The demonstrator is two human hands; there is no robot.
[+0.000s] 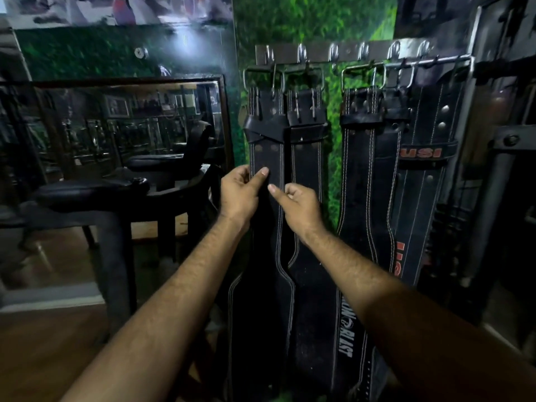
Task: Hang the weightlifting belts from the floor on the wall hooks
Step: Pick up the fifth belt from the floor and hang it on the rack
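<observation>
Four belts are counted hanging from one hook rail [348, 50]; the leftmost belt [266, 158] is pinched by the left hand [237, 192] and right hand [298, 204], fingers clamped.

"USI" in red on the far-right belt [420, 153] loop.

Four black weightlifting belts [266, 158] [307, 158] [361, 169] [420, 175] hang across centre and right of frame from one hook rail [348, 52], about six hooks showing; two hands [239, 192] [298, 206] at centre; one mirror [116, 126] at left.
</observation>
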